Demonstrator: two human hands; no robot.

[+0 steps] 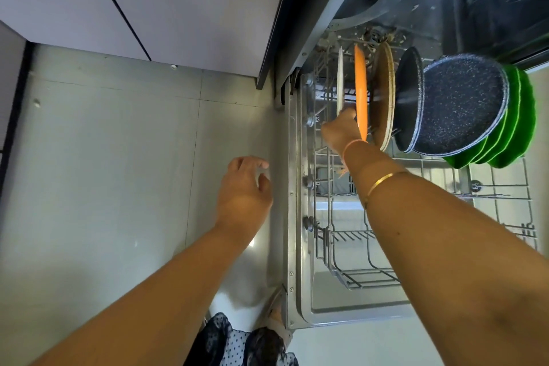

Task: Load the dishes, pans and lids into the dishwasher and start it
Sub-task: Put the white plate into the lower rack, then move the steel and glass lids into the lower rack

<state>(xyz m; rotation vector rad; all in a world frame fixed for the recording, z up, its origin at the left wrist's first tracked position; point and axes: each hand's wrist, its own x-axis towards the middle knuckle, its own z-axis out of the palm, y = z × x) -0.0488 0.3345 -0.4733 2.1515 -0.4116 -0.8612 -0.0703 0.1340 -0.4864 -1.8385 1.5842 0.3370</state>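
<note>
The dishwasher's lower rack (332,249) is pulled out over the open door (300,276). Standing on edge in it, left to right, are a white plate (340,77), an orange plate (360,89), a brown-rimmed plate (386,92), two dark speckled pans (460,104) and several green plates (517,116). My right hand (341,128) reaches into the rack, fingers closed on the lower edge of the white plate beside the orange one. My left hand (243,190) hovers over the floor left of the door, fingers apart and holding nothing.
Grey cabinet fronts (163,3) run along the top left above the pale tiled floor (104,172). The dishwasher's dark interior (490,9) lies at the top right. The near half of the rack holds nothing. My feet and patterned clothing (237,342) show at the bottom.
</note>
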